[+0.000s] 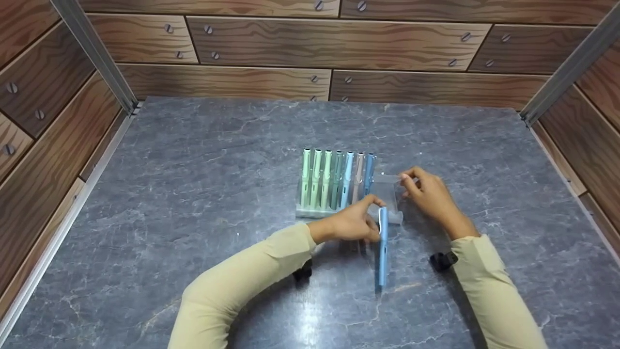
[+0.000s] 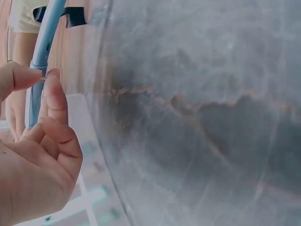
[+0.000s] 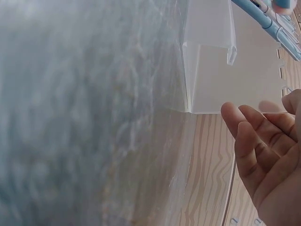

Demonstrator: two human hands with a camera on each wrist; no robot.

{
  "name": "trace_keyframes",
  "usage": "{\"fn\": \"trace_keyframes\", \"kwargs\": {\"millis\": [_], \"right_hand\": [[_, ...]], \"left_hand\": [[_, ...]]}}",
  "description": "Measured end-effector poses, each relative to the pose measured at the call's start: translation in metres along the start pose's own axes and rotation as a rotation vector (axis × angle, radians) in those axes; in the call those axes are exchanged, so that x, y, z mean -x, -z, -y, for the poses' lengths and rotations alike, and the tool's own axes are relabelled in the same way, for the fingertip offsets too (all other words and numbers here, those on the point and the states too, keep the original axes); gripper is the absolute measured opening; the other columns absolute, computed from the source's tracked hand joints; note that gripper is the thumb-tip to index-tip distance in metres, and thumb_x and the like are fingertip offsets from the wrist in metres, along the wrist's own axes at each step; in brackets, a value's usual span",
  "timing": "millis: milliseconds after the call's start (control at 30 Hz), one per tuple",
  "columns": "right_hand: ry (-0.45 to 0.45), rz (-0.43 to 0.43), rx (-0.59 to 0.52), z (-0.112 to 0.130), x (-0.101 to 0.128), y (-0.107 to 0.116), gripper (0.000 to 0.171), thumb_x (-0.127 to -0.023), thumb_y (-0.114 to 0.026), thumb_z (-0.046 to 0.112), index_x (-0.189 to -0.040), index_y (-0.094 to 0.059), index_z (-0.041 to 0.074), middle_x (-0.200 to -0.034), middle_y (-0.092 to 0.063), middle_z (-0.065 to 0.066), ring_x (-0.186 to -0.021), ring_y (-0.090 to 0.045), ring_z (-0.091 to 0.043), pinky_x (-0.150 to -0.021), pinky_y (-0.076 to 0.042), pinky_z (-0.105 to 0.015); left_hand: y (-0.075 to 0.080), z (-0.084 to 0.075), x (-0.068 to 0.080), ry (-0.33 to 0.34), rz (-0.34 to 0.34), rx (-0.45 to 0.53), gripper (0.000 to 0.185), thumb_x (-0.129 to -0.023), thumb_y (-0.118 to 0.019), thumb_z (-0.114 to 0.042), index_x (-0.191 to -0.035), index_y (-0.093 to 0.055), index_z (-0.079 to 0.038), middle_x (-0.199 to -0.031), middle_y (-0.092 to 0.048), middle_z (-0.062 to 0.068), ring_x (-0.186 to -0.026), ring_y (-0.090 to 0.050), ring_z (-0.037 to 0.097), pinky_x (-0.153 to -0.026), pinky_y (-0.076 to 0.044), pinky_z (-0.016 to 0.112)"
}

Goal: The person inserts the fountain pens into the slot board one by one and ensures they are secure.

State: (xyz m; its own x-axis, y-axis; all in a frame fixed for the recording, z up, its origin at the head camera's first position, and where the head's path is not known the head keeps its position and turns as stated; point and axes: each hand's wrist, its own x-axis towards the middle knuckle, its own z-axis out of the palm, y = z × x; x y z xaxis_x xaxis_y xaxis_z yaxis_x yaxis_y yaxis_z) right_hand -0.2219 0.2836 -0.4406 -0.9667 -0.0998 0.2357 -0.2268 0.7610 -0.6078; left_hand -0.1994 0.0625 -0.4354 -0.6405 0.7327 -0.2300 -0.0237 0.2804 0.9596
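On the grey marble-patterned tabletop stood a clear plastic pen rack holding a row of pastel green, blue and pink pens leaning side by side. The left hand pinched the upper end of a slim light-blue pen between thumb and forefinger, just in front of the rack's empty right-hand part; the pen's length ran back toward the person over the tabletop. The left wrist view showed that pinch closely, the fingertips meeting on the pen's barrel. The right hand touched the rack's right end, its fingers loosely bent against the clear plastic; in the right wrist view the fingers lay nearly straight beside the transparent panel, not wrapped around it. Both arms wore pale yellow sleeves. Wood-grain panel walls enclosed the tabletop
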Motion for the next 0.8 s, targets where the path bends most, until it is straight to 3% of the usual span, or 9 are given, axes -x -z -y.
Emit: {"fn": "trace_keyframes", "kwargs": {"millis": [300,433,600,800], "right_hand": [[-0.002,0.005,-0.021,-0.001,-0.001,-0.001,0.026,-0.101,-0.048,0.018,-0.105,-0.062,-0.004,-0.094,-0.069,-0.022,-0.073,-0.069,-0.034,-0.06,-0.047,-0.017],[0.0,0.006,-0.024,-0.001,-0.001,-0.002,0.026,-0.101,-0.049,0.018,-0.105,-0.062,-0.004,-0.094,-0.069,-0.022,-0.073,-0.069,-0.034,-0.059,-0.047,-0.017],[0.0,0.005,-0.033,-0.001,-0.001,-0.002,0.026,-0.101,-0.049,0.018,-0.105,-0.062,-0.004,-0.094,-0.069,-0.022,-0.073,-0.069,-0.035,-0.059,-0.047,-0.016],[0.014,-0.002,-0.012,-0.001,-0.002,-0.002,0.024,-0.1,-0.049,0.016,-0.104,-0.062,-0.003,-0.091,-0.069,-0.021,-0.072,-0.07,-0.033,-0.059,-0.046,-0.016]], "left_hand": [[0.013,-0.006,0.001,-0.034,-0.034,0.041,0.065,-0.078,-0.066,0.011,-0.132,-0.037,-0.012,-0.077,-0.063,0.005,-0.068,-0.06,0.013,-0.074,-0.057,0.032],[0.02,-0.013,0.001,-0.086,-0.083,0.03,0.065,-0.078,-0.066,0.01,-0.132,-0.037,-0.013,-0.077,-0.061,0.006,-0.07,-0.059,0.012,-0.072,-0.055,0.028],[0.027,-0.026,0.002,-0.165,-0.179,-0.038,0.067,-0.077,-0.068,0.009,-0.133,-0.039,-0.017,-0.074,-0.061,0.003,-0.068,-0.058,0.01,-0.063,-0.051,0.021],[0.031,-0.033,0.003,-0.193,-0.271,-0.145,0.069,-0.078,-0.07,0.001,-0.135,-0.039,-0.023,-0.074,-0.062,-0.001,-0.061,-0.056,0.01,-0.056,-0.047,0.021]]}}
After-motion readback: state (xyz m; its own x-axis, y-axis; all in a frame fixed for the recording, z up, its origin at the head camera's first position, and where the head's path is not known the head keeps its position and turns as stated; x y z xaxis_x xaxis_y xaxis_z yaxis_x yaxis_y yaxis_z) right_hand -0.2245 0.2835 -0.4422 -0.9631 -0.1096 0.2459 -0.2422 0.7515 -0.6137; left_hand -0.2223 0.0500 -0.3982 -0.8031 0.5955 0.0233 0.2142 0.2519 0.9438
